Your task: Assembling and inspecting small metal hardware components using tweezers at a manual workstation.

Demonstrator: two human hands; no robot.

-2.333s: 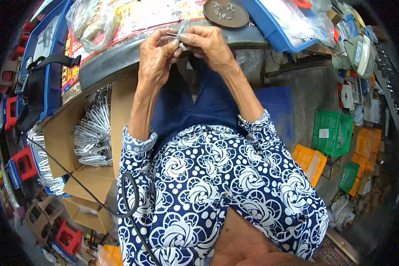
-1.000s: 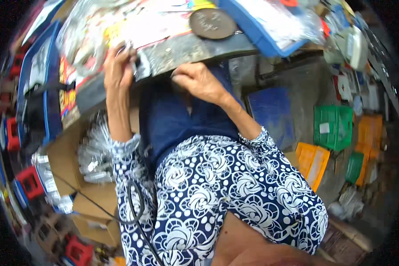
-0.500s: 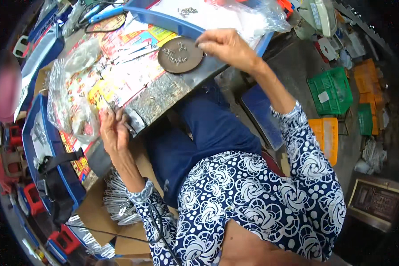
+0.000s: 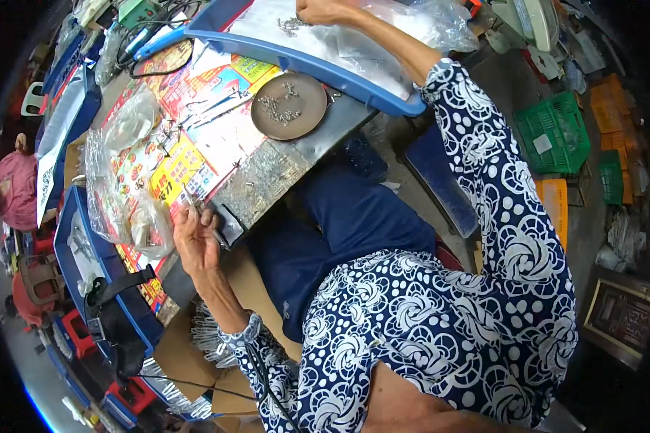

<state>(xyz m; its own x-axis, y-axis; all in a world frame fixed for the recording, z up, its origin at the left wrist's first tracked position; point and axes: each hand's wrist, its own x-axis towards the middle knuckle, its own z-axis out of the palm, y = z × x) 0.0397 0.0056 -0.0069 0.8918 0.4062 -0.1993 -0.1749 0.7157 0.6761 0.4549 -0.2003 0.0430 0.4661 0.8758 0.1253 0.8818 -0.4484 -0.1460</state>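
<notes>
My right hand [image 4: 328,10] reaches over the blue tray [image 4: 303,63] at the far edge of the view. Its fingers are bent together beside a small pile of metal parts [image 4: 291,27] on white sheeting; anything in them is hidden. My left hand [image 4: 197,237] is curled at the table's near edge, against a dark metal block [image 4: 229,225]. Its fingertips are pressed together, and what they hold is too small to name. Between the hands lies a round brown dish [image 4: 303,130] with several small metal pieces in it.
Clear plastic bags [image 4: 108,195] and thin metal rods [image 4: 220,108] lie on the printed paper covering the table. Left of it stands another blue tray [image 4: 126,303]. Below is a cardboard box [image 4: 184,353] of metal parts. Green [image 4: 549,130] and orange crates are at right.
My right hand has moved from the brown dish's edge, away from me, to the pile in the blue tray. My left hand stays by the metal block. The whole view has shifted slightly.
</notes>
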